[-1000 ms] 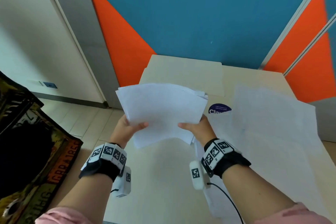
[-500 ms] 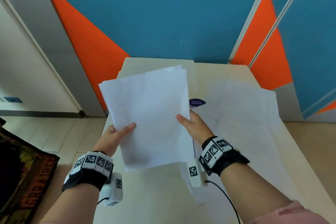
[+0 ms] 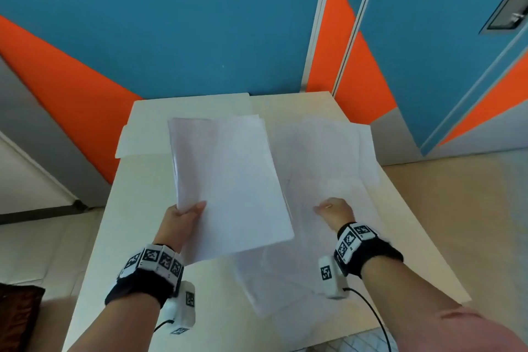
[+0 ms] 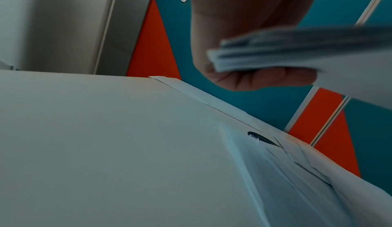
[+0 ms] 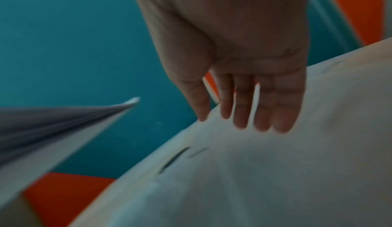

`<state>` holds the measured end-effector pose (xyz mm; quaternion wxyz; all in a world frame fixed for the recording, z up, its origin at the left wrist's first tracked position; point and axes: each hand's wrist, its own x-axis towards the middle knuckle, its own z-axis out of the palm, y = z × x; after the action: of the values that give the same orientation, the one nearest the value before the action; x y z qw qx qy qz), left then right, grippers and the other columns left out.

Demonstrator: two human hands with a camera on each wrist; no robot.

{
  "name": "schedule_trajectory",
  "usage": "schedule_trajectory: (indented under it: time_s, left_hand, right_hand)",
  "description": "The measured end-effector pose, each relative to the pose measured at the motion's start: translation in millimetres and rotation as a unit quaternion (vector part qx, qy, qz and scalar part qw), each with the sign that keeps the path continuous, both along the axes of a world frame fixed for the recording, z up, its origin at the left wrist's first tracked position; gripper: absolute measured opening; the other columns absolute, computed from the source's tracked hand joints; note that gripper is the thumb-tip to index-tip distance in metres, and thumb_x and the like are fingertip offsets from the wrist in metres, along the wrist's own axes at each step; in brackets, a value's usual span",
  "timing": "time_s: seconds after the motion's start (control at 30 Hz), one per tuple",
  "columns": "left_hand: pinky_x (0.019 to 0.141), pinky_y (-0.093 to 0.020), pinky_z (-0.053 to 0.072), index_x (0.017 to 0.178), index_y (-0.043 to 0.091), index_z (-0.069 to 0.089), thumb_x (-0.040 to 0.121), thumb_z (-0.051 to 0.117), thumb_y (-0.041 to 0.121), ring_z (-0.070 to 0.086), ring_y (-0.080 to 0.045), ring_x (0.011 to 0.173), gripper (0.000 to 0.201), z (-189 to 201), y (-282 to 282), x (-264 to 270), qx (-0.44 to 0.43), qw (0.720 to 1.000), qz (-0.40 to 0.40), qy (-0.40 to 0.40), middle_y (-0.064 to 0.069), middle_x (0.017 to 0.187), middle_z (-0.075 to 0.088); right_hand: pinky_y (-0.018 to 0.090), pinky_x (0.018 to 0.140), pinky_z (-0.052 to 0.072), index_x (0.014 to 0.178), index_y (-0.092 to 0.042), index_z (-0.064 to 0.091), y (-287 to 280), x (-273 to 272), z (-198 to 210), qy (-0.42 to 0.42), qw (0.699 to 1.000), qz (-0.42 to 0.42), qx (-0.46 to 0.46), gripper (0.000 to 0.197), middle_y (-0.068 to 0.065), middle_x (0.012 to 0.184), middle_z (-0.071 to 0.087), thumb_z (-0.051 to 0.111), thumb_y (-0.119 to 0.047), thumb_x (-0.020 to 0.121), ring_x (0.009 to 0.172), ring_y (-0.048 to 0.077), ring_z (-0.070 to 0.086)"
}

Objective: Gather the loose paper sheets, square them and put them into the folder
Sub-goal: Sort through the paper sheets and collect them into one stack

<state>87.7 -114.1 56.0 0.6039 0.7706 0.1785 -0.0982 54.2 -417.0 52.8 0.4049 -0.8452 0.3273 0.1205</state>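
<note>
Nearest you, at about 6 o'clock on the surface point(image 3: 137, 237), loose sheets point(image 3: 274, 288) lie fanned and overlapping, running away toward 1 o'clock under your right hand point(image 3: 333, 208). That hand hovers low over them, palm down, fingers point(image 5: 263, 106) straight and together, holding nothing; whether the tips touch paper you cannot tell from the blurred wrist view.

Your left hand point(image 3: 178, 221) sits at 9 o'clock of the loose sheets, thumb on top and fingers beneath, pinching the near left corner of the stack point(image 3: 228, 180). The stack is lifted off the surface, its long axis pointing away from you toward 12 o'clock, its edges still slightly stepped.

The relation that matters: the remaining sheets lie directly below and to the right of your free right hand, far closer to it than to the left, so the right looks like the one to gather them.

Farthest, at 12 o'clock against the wall, the folder point(image 3: 148, 134) lies flat, partly hidden behind the stack.
</note>
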Motion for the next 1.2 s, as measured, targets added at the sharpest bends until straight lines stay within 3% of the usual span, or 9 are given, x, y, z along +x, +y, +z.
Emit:
schedule_trajectory:
  time_s: [0.07,0.17,0.4,0.57,0.7,0.83,0.9,1.03,1.2]
  left_hand:
    - [0.076,-0.031,0.041,0.112,-0.009,0.059,0.085,0.063,0.023,0.06,-0.028,0.09,0.042,-2.2,-6.3,1.2,0.011,1.0,0.008,0.01,-0.016,0.1,0.063]
    - [0.077,-0.031,0.039,0.11,-0.008,0.06,0.086,0.062,0.022,0.057,-0.025,0.087,0.038,-0.2,-10.2,-1.6,0.023,0.999,0.02,0.016,-0.016,0.101,0.063]
    - [0.079,-0.031,0.036,0.117,-0.01,0.056,0.087,0.061,0.025,0.051,-0.025,0.091,0.046,2.1,-4.7,-6.3,0.071,0.996,0.057,0.02,-0.013,0.101,0.057]
    - [0.081,-0.032,0.036,0.119,-0.009,0.056,0.086,0.061,0.027,0.051,-0.025,0.092,0.049,0.1,0.5,-4.3,0.083,0.994,0.06,0.023,-0.017,0.108,0.06]
    - [0.079,-0.032,0.035,0.117,-0.01,0.056,0.087,0.061,0.023,0.05,-0.024,0.09,0.045,2.1,3.9,-4.7,0.075,0.995,0.059,0.025,-0.012,0.1,0.056]
    - [0.078,-0.033,0.037,0.112,-0.005,0.059,0.086,0.061,0.028,0.053,-0.027,0.088,0.042,-2.2,16.8,-2.7,0.078,0.994,0.057,0.042,-0.016,0.1,0.06]
    - [0.078,-0.033,0.038,0.11,-0.003,0.059,0.086,0.061,0.029,0.053,-0.028,0.088,0.04,-3.7,22.0,-1.5,0.073,0.995,0.058,0.045,-0.015,0.098,0.059]
    - [0.078,-0.033,0.036,0.1,0.003,0.056,0.087,0.06,0.028,0.052,-0.028,0.088,0.028,-2.2,24.6,-2.2,0.072,0.996,0.044,0.041,-0.014,0.097,0.057]
    - [0.078,-0.033,0.037,0.108,-0.004,0.058,0.087,0.06,0.026,0.053,-0.027,0.088,0.037,-3.0,31.7,0.2,0.067,0.997,0.034,0.037,-0.015,0.097,0.058]
  right_hand:
    - [0.034,0.093,0.042,0.119,-0.004,0.058,-46.1,-10.6,-17.0,0.108,0.986,-0.034,-0.126,0.048,0.015,0.13,0.053,0.064,-0.031,0.081,0.119,0.032,0.05]
    - [0.048,0.105,0.033,0.136,-0.008,0.034,-90.2,-31.1,-31.5,0.186,0.96,-0.148,-0.148,0.085,0.018,0.145,0.023,0.076,-0.041,0.07,0.135,0.037,0.025]
    - [0.041,0.109,0.032,0.144,-0.002,0.018,-68.8,-2.9,-51.7,0.226,0.966,-0.084,-0.094,0.122,0.015,0.15,0.027,0.079,-0.059,0.055,0.139,0.032,0.029]
    - [0.041,0.108,0.035,0.138,-0.004,0.036,-48.1,0.3,-58.9,0.231,0.963,-0.111,-0.085,0.107,0.016,0.144,0.038,0.076,-0.062,0.057,0.133,0.032,0.036]
    - [0.041,0.104,0.04,0.143,-0.003,0.017,-36.1,1.5,-60.8,0.133,0.974,-0.178,-0.048,0.091,0.021,0.143,0.038,0.074,-0.025,0.076,0.129,0.034,0.043]
    - [0.04,0.087,0.051,0.126,0.002,0.036,-31.6,-10.5,-57.1,0.035,0.966,-0.252,-0.037,0.055,0.026,0.122,0.057,0.064,0.0,0.079,0.107,0.039,0.059]
    - [0.034,0.086,0.048,0.129,0.001,0.041,-31.1,-15.5,-48.2,0.026,0.971,-0.235,-0.028,0.055,0.022,0.127,0.056,0.065,0.0,0.079,0.113,0.037,0.057]
    - [0.032,0.095,0.044,0.146,-0.011,0.021,-28.2,-26.3,-27.2,0.059,0.989,-0.135,-0.022,0.077,0.018,0.134,0.052,0.063,0.0,0.082,0.122,0.032,0.051]
    - [0.037,0.088,0.049,0.115,0.007,0.058,-30.9,-40.6,12.0,-0.013,0.994,-0.095,-0.048,0.035,0.019,0.11,0.065,0.059,0.003,0.08,0.099,0.033,0.061]
